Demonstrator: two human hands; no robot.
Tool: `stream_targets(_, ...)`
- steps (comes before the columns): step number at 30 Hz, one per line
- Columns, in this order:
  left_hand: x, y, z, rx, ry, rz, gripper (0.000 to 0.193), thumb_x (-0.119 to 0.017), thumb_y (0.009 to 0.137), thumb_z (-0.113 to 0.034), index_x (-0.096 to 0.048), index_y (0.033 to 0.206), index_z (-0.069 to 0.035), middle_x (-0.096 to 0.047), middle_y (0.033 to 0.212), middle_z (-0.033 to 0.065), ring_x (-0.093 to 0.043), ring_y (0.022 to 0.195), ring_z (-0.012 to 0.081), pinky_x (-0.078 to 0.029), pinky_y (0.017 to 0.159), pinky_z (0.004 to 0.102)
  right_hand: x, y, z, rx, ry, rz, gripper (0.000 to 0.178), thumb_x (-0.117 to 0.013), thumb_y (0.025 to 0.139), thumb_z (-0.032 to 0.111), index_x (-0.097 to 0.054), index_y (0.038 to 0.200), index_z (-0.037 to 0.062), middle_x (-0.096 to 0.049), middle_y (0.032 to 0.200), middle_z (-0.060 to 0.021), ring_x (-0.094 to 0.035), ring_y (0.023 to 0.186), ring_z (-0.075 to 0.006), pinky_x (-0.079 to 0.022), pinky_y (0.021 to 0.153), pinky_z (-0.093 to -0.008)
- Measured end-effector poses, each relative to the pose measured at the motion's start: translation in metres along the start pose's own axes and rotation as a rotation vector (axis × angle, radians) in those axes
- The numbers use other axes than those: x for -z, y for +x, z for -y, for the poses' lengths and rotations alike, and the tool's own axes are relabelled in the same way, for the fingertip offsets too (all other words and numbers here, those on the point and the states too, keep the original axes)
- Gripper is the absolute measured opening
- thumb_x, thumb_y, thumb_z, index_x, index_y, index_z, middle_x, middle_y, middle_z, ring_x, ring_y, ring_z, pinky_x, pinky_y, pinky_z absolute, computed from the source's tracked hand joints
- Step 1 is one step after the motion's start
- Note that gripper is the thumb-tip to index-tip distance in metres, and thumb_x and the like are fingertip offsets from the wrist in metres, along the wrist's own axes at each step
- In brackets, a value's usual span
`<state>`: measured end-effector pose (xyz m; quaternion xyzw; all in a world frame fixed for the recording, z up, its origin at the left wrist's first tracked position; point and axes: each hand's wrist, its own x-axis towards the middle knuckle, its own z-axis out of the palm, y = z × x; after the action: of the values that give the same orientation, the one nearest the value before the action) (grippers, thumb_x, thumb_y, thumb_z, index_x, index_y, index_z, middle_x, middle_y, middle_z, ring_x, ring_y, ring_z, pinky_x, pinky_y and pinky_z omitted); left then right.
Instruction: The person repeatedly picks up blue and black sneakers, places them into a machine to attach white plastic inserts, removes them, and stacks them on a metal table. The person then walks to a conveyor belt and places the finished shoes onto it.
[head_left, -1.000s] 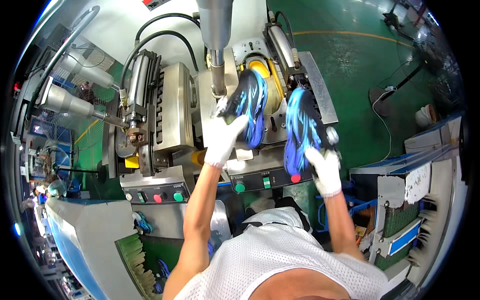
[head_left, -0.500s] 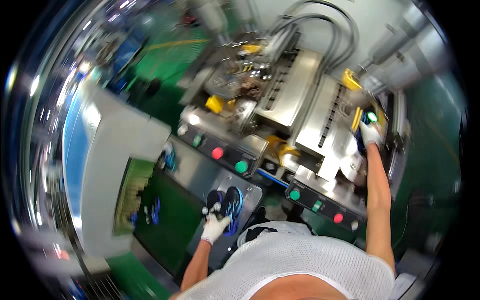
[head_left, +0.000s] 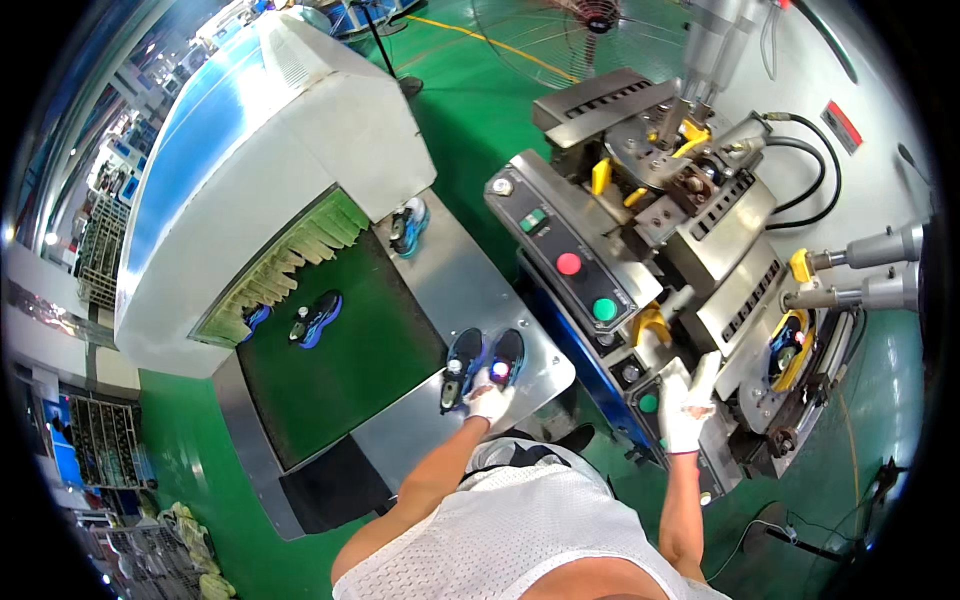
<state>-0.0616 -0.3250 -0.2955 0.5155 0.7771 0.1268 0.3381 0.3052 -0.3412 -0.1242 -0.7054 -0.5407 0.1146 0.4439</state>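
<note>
My left hand (head_left: 488,400), in a white glove, grips the near end of a dark blue shoe (head_left: 510,352) on the metal ledge. A second dark blue shoe (head_left: 461,368) lies close by on its left, beside my fingers. White-gloved too, my right hand (head_left: 686,408) is held over the machine's right-hand control panel, near a green button (head_left: 648,403). Its fingers are apart and nothing is in them. Farther right, another shoe (head_left: 783,350) sits in the machine's right station, inside a yellow-edged holder (head_left: 797,372).
A green conveyor belt (head_left: 345,390) carries shoes out of a white and blue housing (head_left: 350,130) with a fringed opening. One more shoe (head_left: 408,228) stands on the far metal ledge (head_left: 465,265). The left control panel (head_left: 560,240) has red and green buttons. A fan (head_left: 597,20) stands behind.
My view has turned left. My right hand has come away from the shoe in the right station, back over the control panel. My left hand stays at the two shoes on the ledge.
</note>
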Motion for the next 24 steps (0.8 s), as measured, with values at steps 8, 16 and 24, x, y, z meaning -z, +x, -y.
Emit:
stream_targets(8, 0.120, 0.003, 0.018, -0.576, -0.362, -0.073, 0.042, -0.074, 0.085, -0.013, -0.062, 0.123, 0.001, -0.062, 0.128, 0.0197, -0.061, 0.117, 0.0348, -0.049, 0.102, 0.0420, -0.090, -0.046, 0.046, -0.054, -0.800, 0.460, 0.095, -0.074, 0.079, 0.033, -0.029, 0.152, -0.0070, -0.029, 0.157, -0.0307, -0.025, 0.148, -0.0453, -0.020, 0.122, -0.0499)
stream_targets(16, 0.077, 0.028, 0.072, -0.344, -0.174, -0.103, 0.080, -0.085, 0.071, -0.024, -0.044, 0.136, 0.000, -0.053, 0.131, 0.0254, -0.053, 0.120, 0.0417, -0.045, 0.101, 0.0501, -0.299, -0.165, 0.072, -0.236, -0.381, 0.521, 0.089, -0.078, 0.073, 0.039, -0.043, 0.142, -0.0061, -0.059, 0.130, -0.0247, -0.059, 0.115, -0.0391, -0.047, 0.097, -0.0472)
stream_targets(24, 0.029, 0.033, 0.112, -0.183, 0.037, -0.137, 0.083, -0.079, 0.077, -0.032, -0.041, 0.144, -0.003, -0.058, 0.129, 0.0260, -0.059, 0.119, 0.0383, -0.045, 0.105, 0.0464, -0.316, -0.146, 0.078, -0.607, -0.151, 0.603, 0.057, -0.068, 0.082, 0.054, -0.073, 0.102, 0.0006, -0.072, 0.092, -0.0212, -0.071, 0.092, -0.0350, -0.054, 0.084, -0.0427)
